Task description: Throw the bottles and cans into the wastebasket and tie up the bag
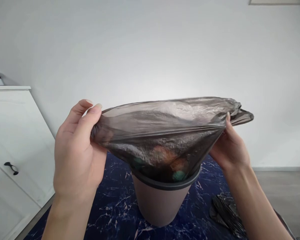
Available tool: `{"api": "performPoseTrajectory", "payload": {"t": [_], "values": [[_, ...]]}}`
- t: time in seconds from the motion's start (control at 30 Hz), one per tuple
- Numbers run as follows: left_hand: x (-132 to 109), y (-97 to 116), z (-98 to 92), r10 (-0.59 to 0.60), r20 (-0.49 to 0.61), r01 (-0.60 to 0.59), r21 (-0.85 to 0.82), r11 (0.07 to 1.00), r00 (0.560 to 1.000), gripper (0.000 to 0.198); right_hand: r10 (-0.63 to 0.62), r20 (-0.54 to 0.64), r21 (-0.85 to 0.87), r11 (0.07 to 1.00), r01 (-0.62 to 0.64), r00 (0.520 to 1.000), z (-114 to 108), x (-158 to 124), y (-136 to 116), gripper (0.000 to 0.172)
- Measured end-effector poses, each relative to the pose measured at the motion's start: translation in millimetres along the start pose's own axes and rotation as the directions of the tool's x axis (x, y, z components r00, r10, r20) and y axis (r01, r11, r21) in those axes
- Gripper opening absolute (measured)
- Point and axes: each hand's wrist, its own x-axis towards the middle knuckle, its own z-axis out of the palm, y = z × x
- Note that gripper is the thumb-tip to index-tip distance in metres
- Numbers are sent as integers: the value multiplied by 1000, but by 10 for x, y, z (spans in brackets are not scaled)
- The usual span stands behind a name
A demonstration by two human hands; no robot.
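Observation:
A thin grey see-through bin bag (165,130) is stretched wide above a grey waste bin (161,203). My left hand (77,153) grips the bag's left edge, fingers closed round bunched plastic. My right hand (228,146) pinches the right edge, where the plastic gathers into a point. The bag's lower part runs down into the bin's dark rim. Orange and green shapes show dimly through the plastic; I cannot make out what they are.
The bin stands on a dark blue marbled mat (115,203). A white cabinet (12,146) with a black handle stands at the left. Another crumpled dark bag (226,213) lies on the mat at the right, by grey flooring (282,190). A white wall fills the background.

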Motion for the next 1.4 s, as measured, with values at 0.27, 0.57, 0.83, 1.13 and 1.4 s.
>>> {"api": "performPoseTrajectory", "payload": {"t": [0.27,0.57,0.83,1.13,1.4], "values": [[-47,-23,26,-9,21,11,-95,995,1000,13,44,121,451,888,-94,992,135,-146,-91,20],[41,-136,-65,-75,185,49,141,989,980,15,7,378,263,958,-114,926,338,-309,-264,42],[-45,-32,-179,77,492,-474,766,435,867,23,-146,284,-70,983,172,948,590,-514,-301,55],[-14,45,-308,-125,686,-676,728,116,717,40,-257,196,-187,937,294,946,625,-640,-274,50],[-175,94,-106,-75,529,-477,810,342,845,46,-272,37,-317,909,270,962,656,-725,-307,46]]}}
